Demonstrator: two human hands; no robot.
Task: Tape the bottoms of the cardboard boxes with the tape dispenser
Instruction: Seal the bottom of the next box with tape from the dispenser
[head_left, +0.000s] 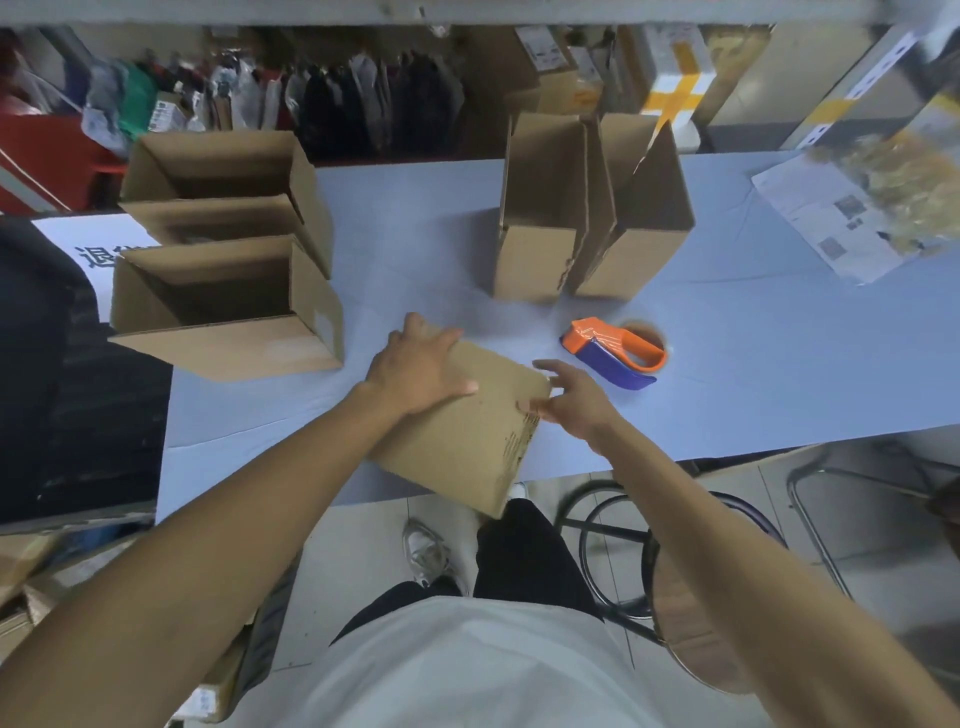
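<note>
Fingers (441, 338) of both hands on cardboard box (467, 431), two open boxes (228, 306) left

Box under the hands (457, 431): plain brown corrugated cardboard, matt, slightly rough, dark printed marks along one edge. Open boxes at left (228, 306) and standing flat boxes at back (587, 218): same matt brown cardboard, raw unprinted faces. Tape dispenser (615, 351): glossy moulded plastic, orange handle and blue body, with a shiny clear film over its front. Table (753, 364): pale blue covering, matt, smooth, with faint creases. Printed sheets at far right (831, 223): white paper, matt. Stool (691, 613): wood-grain seat with a slight sheen, on a dark metal ring frame. Floor (363, 530): light tiles, smooth, faintly glossy. Shirt (467, 670): white cloth, matt.
</note>
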